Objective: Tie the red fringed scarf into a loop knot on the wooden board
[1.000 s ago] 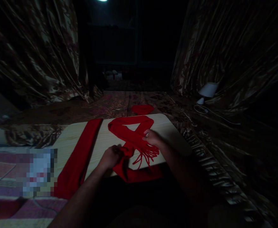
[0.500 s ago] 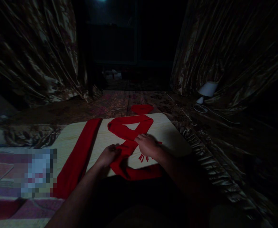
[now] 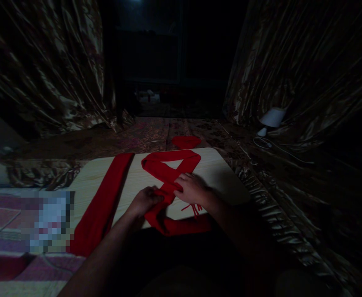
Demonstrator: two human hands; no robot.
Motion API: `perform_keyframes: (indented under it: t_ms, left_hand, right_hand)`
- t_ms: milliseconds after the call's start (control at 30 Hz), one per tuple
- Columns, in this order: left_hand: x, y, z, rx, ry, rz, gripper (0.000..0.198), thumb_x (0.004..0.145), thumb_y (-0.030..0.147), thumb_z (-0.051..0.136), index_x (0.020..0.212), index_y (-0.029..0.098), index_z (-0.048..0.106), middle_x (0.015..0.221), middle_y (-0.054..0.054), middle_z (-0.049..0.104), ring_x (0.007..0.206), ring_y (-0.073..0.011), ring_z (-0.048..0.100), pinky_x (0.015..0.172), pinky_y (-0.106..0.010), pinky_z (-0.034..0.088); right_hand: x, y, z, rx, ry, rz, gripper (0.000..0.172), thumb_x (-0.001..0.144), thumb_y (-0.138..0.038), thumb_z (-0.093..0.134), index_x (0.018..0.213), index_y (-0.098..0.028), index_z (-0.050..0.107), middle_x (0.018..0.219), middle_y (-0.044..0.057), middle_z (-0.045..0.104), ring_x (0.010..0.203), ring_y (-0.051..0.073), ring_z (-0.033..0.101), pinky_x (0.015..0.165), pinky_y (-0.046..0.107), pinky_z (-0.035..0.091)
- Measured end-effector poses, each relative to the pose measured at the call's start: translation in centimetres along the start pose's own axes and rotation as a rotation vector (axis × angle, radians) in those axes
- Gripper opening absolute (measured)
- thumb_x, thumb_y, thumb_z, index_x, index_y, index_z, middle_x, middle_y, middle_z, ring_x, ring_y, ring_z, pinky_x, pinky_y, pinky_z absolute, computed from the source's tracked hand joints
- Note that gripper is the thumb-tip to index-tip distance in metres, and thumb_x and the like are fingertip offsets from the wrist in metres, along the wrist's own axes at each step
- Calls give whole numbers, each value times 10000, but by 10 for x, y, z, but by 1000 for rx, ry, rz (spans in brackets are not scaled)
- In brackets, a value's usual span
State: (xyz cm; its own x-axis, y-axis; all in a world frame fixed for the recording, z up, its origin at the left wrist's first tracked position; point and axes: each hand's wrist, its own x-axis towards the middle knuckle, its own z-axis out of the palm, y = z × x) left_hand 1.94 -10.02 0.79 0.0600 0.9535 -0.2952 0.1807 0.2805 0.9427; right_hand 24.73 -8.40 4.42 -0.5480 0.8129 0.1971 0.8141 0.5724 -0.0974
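A long red scarf (image 3: 165, 171) lies looped on a pale wooden board (image 3: 137, 179), its band crossing over itself near the front edge. My left hand (image 3: 145, 201) is closed on the scarf at that crossing. My right hand (image 3: 191, 189) rests on the scarf just to the right, fingers curled over the band, covering most of the fringe (image 3: 195, 209). Another straight red stretch of scarf (image 3: 105, 202) runs down the board's left side and off its front edge. The room is very dark.
Shiny patterned curtains (image 3: 45, 70) hang left and right. A small white lamp (image 3: 270, 119) with a cord sits on the floor at right. A patterned carpet (image 3: 156, 134) lies beyond the board. A striped rug (image 3: 4, 214) lies at left.
My right hand has slid left along the scarf, from beside the fringe to the crossing, and now covers most of the fringe. My left hand has barely moved.
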Motion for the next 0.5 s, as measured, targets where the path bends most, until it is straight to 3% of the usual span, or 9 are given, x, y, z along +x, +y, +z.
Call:
perform_keyframes:
  t_ms: [100, 200, 333, 500]
  left_hand:
    - [1, -1, -1, 135, 18, 36, 512, 537, 343, 870, 939, 145, 624, 929, -112, 755, 778, -237, 697, 658, -293, 507]
    - [3, -5, -2, 219, 15, 83, 527, 578, 325, 846, 1023, 167, 611, 934, -92, 756, 759, -217, 691, 633, -275, 492]
    - [2, -7, -1, 246, -28, 141, 545, 603, 231, 808, 1109, 211, 608, 905, -52, 756, 719, -176, 676, 628, -244, 479]
    - [1, -5, 0, 209, -60, 171, 476, 606, 227, 793, 1064, 207, 667, 972, -55, 757, 746, -175, 674, 634, -241, 484]
  right_hand:
    - [2, 1, 1, -10, -74, -37, 357, 878, -207, 575, 1230, -214, 633, 1151, 84, 652, 1045, 238, 594, 886, 343, 445]
    - [5, 6, -2, -31, -68, -33, 474, 861, -42, 470, 1272, -230, 610, 1154, 76, 643, 1040, 214, 597, 868, 321, 448]
    - [6, 15, -3, -23, -27, -179, 460, 871, -43, 480, 1220, -284, 659, 1328, 37, 571, 1159, 204, 543, 924, 312, 441]
    - [0, 20, 7, 3, -103, -242, 326, 845, -59, 534, 1001, -249, 748, 1220, 25, 658, 1067, 194, 588, 930, 308, 449]
